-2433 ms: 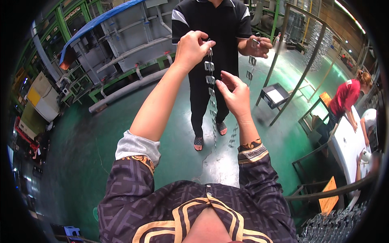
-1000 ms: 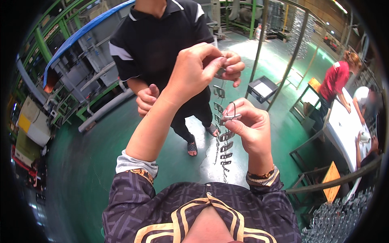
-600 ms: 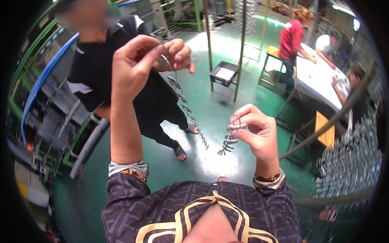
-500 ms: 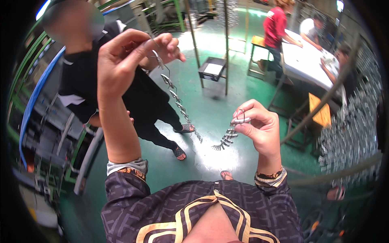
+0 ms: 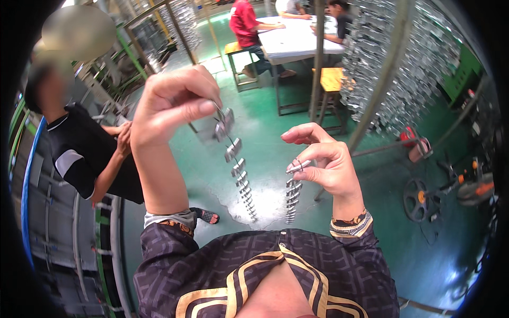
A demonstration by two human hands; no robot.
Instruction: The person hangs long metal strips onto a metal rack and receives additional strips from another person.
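Left string point(image 5: 233, 150) of metal pieces hangs left of the frame's centre from the left hand point(image 5: 172, 108), thumb and forefinger pinched at its top; the right string point(image 5: 292, 195), right of centre, hangs from the right hand point(image 5: 326, 164), pinched likewise with another finger extended. Swinging could tangle their dangling ends, a slack pinch could drop either onto the green floor point(image 5: 270, 140), and the metal post point(image 5: 391, 69) at upper right might snag one.

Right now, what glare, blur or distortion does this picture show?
Head view: glare whitens the floor between the left string and right string of metal pieces; head view, far left: the blue strip bows, and the standing co-worker's head is blurred.
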